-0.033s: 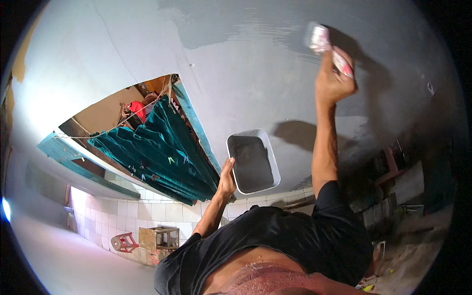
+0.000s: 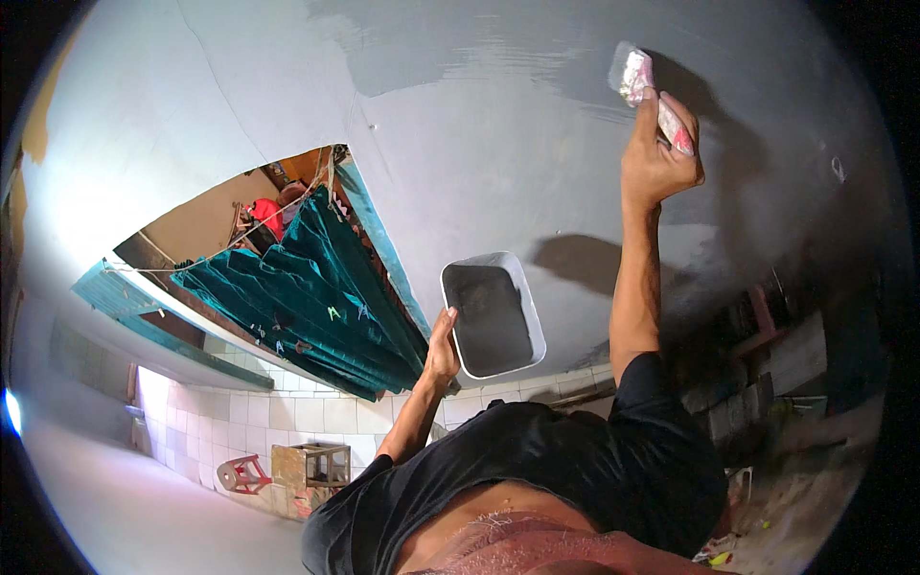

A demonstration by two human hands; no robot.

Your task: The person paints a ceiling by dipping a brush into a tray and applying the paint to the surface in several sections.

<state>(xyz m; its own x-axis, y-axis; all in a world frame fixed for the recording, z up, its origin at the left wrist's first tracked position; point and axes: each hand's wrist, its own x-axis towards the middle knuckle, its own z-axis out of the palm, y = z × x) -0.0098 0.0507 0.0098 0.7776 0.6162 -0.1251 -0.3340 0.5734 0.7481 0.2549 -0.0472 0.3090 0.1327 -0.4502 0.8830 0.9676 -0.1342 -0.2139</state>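
Note:
My left hand [image 2: 441, 347] grips the left side of an off-white rectangular tub [image 2: 494, 321] with dark grey paint inside, held low against the backdrop of the wall. High on the right, my right hand [image 2: 661, 158] is closed on the handle of a paintbrush [image 2: 632, 77], its pale, pinkish head at or very near the wall [image 2: 431, 172]. That wall is pale grey at the left, with darker grey streaks and patches around the brush. The brush and my arm cast shadows on it. Whether the bristles touch the surface I cannot tell.
A doorway at left has a teal frame [image 2: 369, 230] and a hanging teal curtain [image 2: 287, 307] with clothespins. Below stand a red stool [image 2: 244, 472] and a wooden stool [image 2: 297, 465] on white tiles [image 2: 235, 412]. Dark, indistinct clutter lines the lower right.
My right hand and the brush have shifted slightly to the right along the wall. My left hand and the tub stay in place.

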